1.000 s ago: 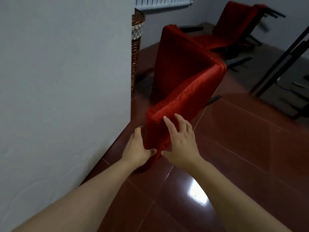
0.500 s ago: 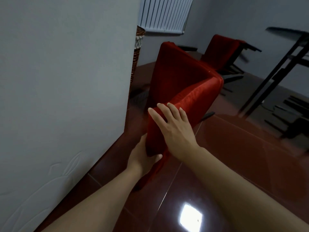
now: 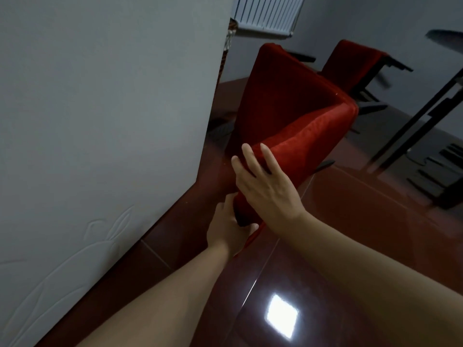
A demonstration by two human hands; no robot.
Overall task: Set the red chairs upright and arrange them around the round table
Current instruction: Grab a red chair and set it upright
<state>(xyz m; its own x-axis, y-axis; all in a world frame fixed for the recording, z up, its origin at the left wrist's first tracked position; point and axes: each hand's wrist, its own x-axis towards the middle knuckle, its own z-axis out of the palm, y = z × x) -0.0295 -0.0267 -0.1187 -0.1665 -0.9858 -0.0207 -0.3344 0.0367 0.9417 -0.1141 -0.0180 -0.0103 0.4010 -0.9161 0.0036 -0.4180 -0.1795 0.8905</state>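
Observation:
A red upholstered chair [image 3: 295,113] lies tipped over on the dark red tiled floor beside a white wall. My left hand [image 3: 229,229] grips the low near corner of its padded back from underneath, thumb curled over the edge. My right hand [image 3: 265,184] lies flat against the same padded edge higher up, its fingers straight and spread. A second red chair [image 3: 350,61] lies tipped farther back. The dark edge of the round table [image 3: 444,36] and its black slanted legs show at the right.
The white wall [image 3: 100,121] fills the left and ends in a corner close to the chair. A wicker basket [image 3: 225,51] stands behind that corner, below a white radiator [image 3: 268,13]. Black chair legs [image 3: 441,176] lie at the far right.
The near end of the chair has come up off the floor. My right hand has slid higher along the padded edge; my left hand has moved under the corner.

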